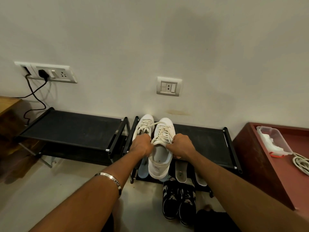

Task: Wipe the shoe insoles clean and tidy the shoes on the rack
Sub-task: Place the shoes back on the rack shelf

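A white sneaker (161,158) lies toe to the wall on the right black shoe rack (209,141). My left hand (142,145) grips the left rim of its opening, and my right hand (181,146) grips the right rim near the laces. A second white sneaker (144,124) sits just left of it, its heel hidden by my left hand. Two loose pale insoles (181,171) lie on the rack's front edge to the right, and a light blue insole (143,169) shows under my left wrist. A black pair of sneakers (178,203) stands on the floor below.
A second black rack (70,129) stands to the left by a wooden cabinet (8,114). A dark red box (260,158) on the right holds a clear tub (274,141) with white cloth and a coiled cord (301,163). Wall sockets (48,72) and a dangling cable sit above.
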